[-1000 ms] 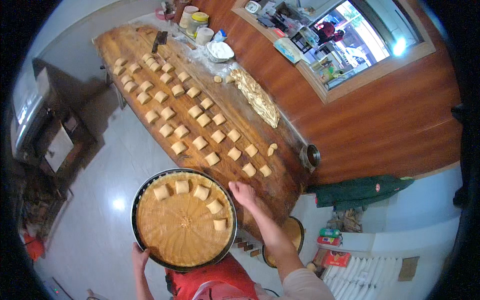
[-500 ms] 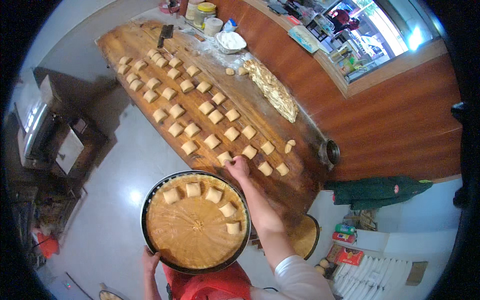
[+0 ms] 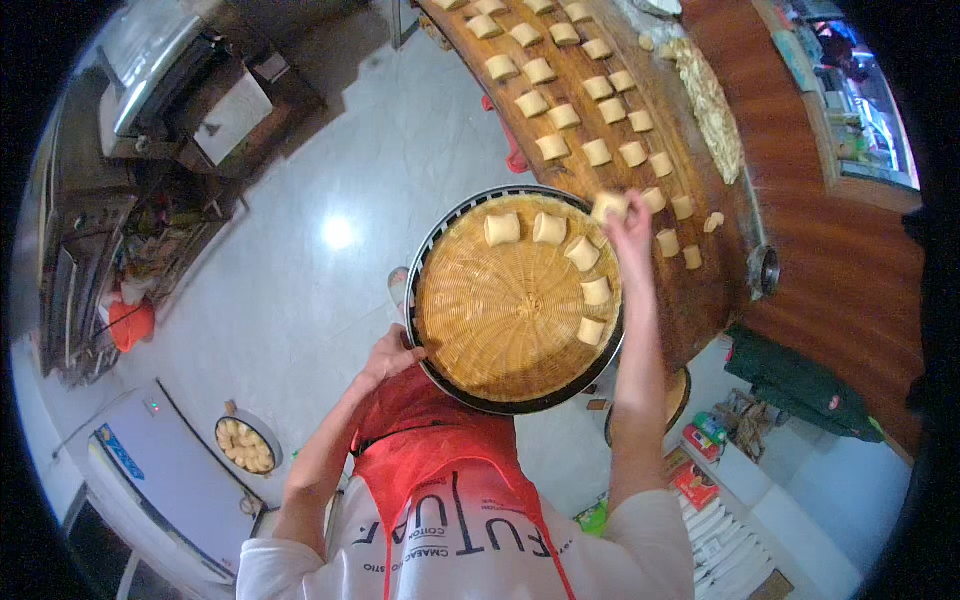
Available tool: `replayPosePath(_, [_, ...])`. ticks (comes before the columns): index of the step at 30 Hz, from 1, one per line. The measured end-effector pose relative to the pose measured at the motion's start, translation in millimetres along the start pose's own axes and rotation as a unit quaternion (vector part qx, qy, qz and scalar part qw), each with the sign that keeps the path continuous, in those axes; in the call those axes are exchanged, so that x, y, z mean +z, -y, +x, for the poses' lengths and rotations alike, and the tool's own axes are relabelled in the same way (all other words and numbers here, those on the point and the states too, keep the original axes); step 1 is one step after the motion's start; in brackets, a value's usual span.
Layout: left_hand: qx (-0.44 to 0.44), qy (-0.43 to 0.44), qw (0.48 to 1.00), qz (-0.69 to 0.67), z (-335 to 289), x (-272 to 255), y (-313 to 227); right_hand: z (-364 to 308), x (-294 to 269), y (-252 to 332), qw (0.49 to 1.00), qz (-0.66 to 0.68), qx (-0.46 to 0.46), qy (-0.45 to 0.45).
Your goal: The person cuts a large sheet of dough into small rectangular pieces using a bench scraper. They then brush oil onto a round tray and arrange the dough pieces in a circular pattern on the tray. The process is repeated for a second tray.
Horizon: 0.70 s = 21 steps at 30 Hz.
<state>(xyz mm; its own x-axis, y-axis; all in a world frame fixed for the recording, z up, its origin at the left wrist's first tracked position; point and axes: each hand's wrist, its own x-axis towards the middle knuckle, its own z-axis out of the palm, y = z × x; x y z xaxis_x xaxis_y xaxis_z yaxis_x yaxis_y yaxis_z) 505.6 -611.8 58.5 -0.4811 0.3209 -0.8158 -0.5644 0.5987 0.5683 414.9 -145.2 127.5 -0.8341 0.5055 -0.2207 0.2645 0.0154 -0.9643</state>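
Observation:
My left hand (image 3: 393, 356) grips the near left rim of a round tray (image 3: 480, 325), which has a dark metal rim and a woven straw-coloured base. Several pale dough pieces (image 3: 501, 229) stand apart along the tray's far and right inner edge. Over the far right rim, my right hand (image 3: 630, 228) pinches another dough piece (image 3: 609, 207) between thumb and fingers. Behind it, rows of similar dough pieces (image 3: 597, 152) cover the wooden table (image 3: 722, 272).
A long strip of layered dough (image 3: 712, 110) lies by the wood-panelled wall. Near its end sits a round metal bowl (image 3: 768, 271). On the floor at lower left is a round pan (image 3: 245, 445) of buns, beside a white freezer (image 3: 175, 480). Another round tray (image 3: 680, 392) is partly behind my right arm.
My right hand has lifted a dough piece off the table and brought it to the tray's rim. The view has swung left and down, with the tray still in my left hand.

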Motion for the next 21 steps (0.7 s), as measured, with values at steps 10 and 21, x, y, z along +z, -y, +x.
replayPosePath(10, [0.097, -0.011, 0.995, 0.030, -8, -10, -15, -129, 177, -54, 0.990, -0.018, 0.117, 0.071])
replayPosePath(21, [-0.001, 0.013, 0.998, 0.065, -6, -8, -23, -141, 192, -49, 0.893, -0.442, -0.076, 0.037])
